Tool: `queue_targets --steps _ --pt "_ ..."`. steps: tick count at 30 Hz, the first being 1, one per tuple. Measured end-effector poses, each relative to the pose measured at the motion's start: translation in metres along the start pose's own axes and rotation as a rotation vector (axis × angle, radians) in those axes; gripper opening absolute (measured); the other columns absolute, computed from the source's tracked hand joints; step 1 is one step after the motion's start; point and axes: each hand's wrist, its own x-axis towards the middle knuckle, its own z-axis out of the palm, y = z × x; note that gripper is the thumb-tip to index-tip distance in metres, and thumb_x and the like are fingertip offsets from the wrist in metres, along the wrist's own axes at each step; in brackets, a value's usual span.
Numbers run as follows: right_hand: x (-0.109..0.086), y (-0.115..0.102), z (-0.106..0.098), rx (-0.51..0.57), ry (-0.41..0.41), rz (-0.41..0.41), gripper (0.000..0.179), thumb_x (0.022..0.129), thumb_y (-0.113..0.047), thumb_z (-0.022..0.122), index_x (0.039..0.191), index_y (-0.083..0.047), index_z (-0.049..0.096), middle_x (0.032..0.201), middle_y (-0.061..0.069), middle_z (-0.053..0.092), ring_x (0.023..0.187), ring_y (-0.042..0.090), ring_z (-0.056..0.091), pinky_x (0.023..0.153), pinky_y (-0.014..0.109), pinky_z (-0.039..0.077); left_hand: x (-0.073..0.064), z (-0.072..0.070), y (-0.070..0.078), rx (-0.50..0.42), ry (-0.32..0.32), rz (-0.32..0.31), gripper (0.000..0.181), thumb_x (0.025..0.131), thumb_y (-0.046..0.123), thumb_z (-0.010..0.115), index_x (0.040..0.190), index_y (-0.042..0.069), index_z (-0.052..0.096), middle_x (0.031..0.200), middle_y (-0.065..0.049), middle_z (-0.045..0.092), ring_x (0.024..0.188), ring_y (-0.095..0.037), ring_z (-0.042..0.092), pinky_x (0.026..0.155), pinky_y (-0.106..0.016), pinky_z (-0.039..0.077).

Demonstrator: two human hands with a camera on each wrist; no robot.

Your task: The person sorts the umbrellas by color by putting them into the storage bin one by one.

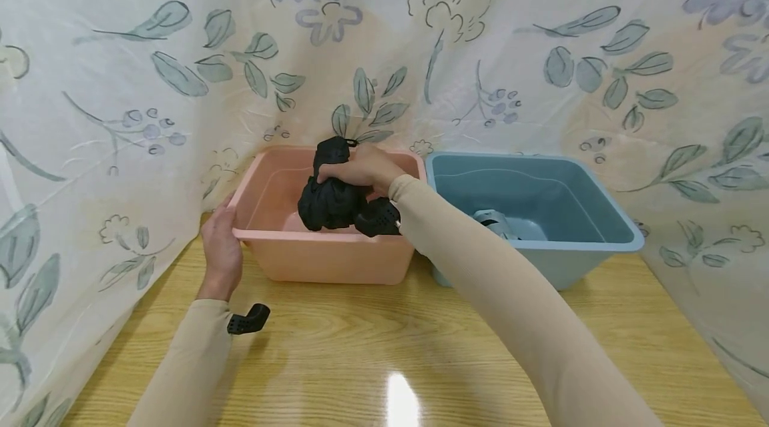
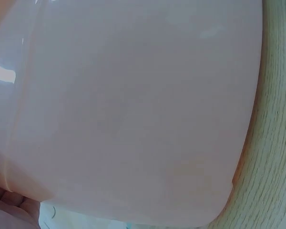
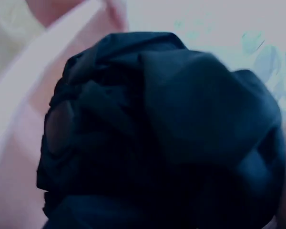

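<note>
My right hand [image 1: 363,170] grips a bundle of black fabric [image 1: 330,203] over the pink bin [image 1: 336,260]. The bundle has loose folds, and a small dark loop sticks out near its top end. In the right wrist view the black fabric bundle [image 3: 181,114] fills most of the picture, with a round, button-like spot on its left side. My left hand [image 1: 221,250] holds the pink bin at its left rim. In the left wrist view the bin's smooth wall [image 2: 133,109] takes up most of the frame, and curled fingers [image 2: 12,198] show at its lower left corner.
A blue bin [image 1: 577,247] stands right beside the pink one, with a light grey-blue and dark item [image 1: 495,221] inside. Both stand on a wooden table [image 1: 336,347]. A floral cloth [image 1: 384,47] hangs close behind and along the sides. Black wrist devices [image 1: 249,319] sit at both cuffs.
</note>
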Motion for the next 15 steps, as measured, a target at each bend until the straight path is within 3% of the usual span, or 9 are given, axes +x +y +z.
queue_targets --steps 3,6,15 --pt "0.014 0.002 0.006 -0.032 -0.022 0.057 0.058 0.081 -0.046 0.081 0.115 -0.004 0.06 0.114 0.009 0.058 0.093 0.027 0.064 0.072 0.042 0.062 0.0 0.0 -0.001 0.001 0.004 -0.005 0.049 0.11 0.03 0.032 0.151 0.01 0.05 0.154 -0.008 0.048 0.139 -0.023 0.045 0.118 -0.042 0.034" --pt "0.025 0.008 0.014 -0.058 -0.034 0.082 0.073 0.08 -0.044 0.081 0.134 -0.004 0.051 0.128 0.011 0.055 0.101 0.028 0.061 0.076 0.042 0.061 0.0 -0.001 0.0 0.008 0.02 -0.009 0.049 0.11 0.03 0.033 0.15 0.01 0.05 0.153 -0.008 0.049 0.139 -0.024 0.045 0.118 -0.042 0.034" --pt "0.045 0.019 0.029 -0.088 -0.073 0.087 0.075 0.082 -0.035 0.08 0.141 -0.003 0.047 0.139 0.012 0.05 0.111 0.027 0.056 0.09 0.037 0.056 0.0 0.001 -0.001 0.009 0.019 -0.013 0.048 0.11 0.029 0.032 0.151 0.011 0.05 0.153 -0.007 0.049 0.138 -0.025 0.045 0.117 -0.043 0.035"
